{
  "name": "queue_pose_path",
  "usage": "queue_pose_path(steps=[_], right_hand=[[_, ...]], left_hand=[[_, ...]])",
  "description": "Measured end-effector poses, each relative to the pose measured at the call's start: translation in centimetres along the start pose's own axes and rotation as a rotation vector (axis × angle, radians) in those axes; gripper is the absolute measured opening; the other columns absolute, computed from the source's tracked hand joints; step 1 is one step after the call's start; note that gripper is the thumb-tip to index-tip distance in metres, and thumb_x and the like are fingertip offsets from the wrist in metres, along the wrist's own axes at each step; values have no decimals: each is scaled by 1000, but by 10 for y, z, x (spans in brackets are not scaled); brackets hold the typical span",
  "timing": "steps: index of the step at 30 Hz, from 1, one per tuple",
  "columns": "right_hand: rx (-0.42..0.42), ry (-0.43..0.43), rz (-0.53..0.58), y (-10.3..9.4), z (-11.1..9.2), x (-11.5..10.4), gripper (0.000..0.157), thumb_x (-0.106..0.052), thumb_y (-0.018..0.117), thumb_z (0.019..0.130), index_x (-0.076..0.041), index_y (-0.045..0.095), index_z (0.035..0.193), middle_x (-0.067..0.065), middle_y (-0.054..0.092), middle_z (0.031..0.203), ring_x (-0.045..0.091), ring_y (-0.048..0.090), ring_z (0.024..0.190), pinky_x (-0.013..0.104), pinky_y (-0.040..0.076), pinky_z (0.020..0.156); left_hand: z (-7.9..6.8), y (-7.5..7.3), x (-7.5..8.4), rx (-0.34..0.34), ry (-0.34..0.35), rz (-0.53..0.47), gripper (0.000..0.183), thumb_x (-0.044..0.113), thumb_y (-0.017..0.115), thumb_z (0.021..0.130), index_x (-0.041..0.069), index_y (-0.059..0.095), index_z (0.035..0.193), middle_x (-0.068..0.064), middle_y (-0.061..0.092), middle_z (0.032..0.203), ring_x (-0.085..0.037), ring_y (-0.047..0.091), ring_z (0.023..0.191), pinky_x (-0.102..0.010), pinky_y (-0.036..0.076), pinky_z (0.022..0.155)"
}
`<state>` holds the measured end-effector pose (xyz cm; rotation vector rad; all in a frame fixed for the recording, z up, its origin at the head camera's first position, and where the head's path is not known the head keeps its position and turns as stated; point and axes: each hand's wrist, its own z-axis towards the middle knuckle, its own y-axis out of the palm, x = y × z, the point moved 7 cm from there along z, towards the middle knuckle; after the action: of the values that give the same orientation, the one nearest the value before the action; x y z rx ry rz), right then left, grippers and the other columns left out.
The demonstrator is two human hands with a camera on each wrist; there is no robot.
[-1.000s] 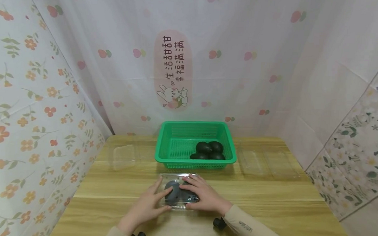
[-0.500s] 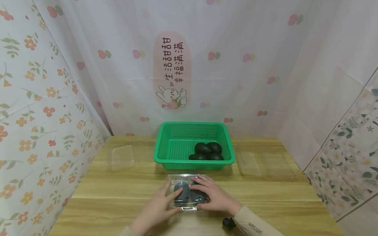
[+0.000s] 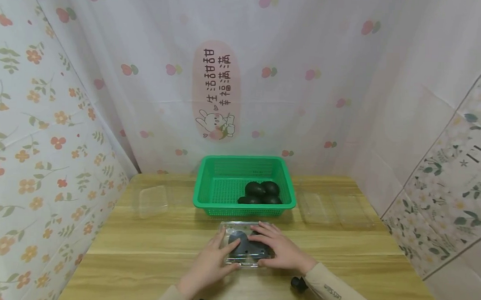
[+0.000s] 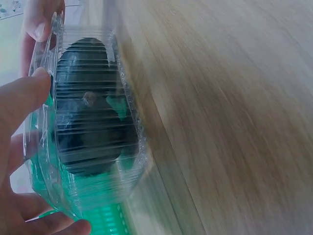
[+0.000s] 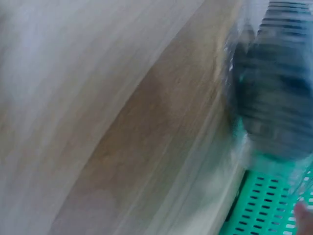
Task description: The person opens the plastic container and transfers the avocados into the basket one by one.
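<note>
A clear plastic clamshell box [image 3: 246, 263], with its lid down, rests on the table in front of the basket. Dark avocados [image 4: 85, 132] lie inside, seen through its ribbed wall. My left hand [image 3: 211, 261] holds the box's left side, thumb at the front edge and fingers over the lid and far corner. On the right side my right hand [image 3: 282, 250] holds it too, its fingers spread over the lid and its thumb near the front edge. In the right wrist view the box [image 5: 279, 98] is blurred, and only a fingertip shows.
Behind the box stands a green basket [image 3: 243, 211] with several dark avocados [image 3: 262, 193] at its right. One clear plastic container [image 3: 153, 201] sits at the table's left, with others [image 3: 316, 208] at the right. A patterned curtain hangs behind the wooden table [image 3: 139, 253].
Both hands have moved the box to the right along the table. Their hold on it looks much the same. The head view has shifted slightly; the basket and its avocados stay put.
</note>
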<state>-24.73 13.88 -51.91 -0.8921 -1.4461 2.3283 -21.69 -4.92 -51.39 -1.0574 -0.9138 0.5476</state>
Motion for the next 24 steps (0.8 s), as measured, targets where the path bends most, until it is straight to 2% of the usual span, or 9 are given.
queue_pose_path(steps=[6, 10, 14, 17, 24], right_hand=[[-4, 95, -129, 0, 6, -10, 69, -68, 61, 82, -25, 56, 136, 1, 41, 150, 33, 30, 140, 74, 18, 103], [-25, 104, -195, 4, 15, -22, 71, -71, 57, 82, -26, 55, 137, 2, 42, 149, 33, 32, 139, 71, 18, 106], [-59, 99, -216, 11, 24, -31, 72, -71, 55, 83, -26, 53, 139, 1, 41, 150, 32, 33, 139, 69, 19, 107], [-55, 101, -222, 14, 27, -35, 71, -71, 55, 83, -28, 53, 139, 1, 41, 150, 34, 33, 138, 70, 20, 106], [-25, 103, -241, 16, 28, -37, 68, -66, 64, 80, -30, 55, 137, 1, 44, 148, 36, 35, 137, 70, 21, 106]], left_hand=[[2, 1, 3, 23, 14, 0, 64, 52, 67, 86, 23, 54, 141, -31, 27, 150, -47, 36, 132, -57, 42, 100], [2, 1, 2, 36, 20, -11, 65, 54, 66, 86, 21, 54, 140, -31, 28, 149, -47, 38, 131, -57, 43, 98], [2, -2, -3, 30, -4, -95, 76, 54, 70, 83, 15, 49, 144, -28, 28, 151, -45, 38, 131, -56, 43, 98], [1, -5, -9, 26, -23, -167, 85, 50, 75, 80, 9, 43, 147, -25, 28, 152, -44, 40, 131, -56, 44, 98], [0, -9, -22, 34, -75, -218, 105, 49, 81, 73, 0, 30, 150, -29, 25, 151, -46, 38, 131, -57, 42, 100]])
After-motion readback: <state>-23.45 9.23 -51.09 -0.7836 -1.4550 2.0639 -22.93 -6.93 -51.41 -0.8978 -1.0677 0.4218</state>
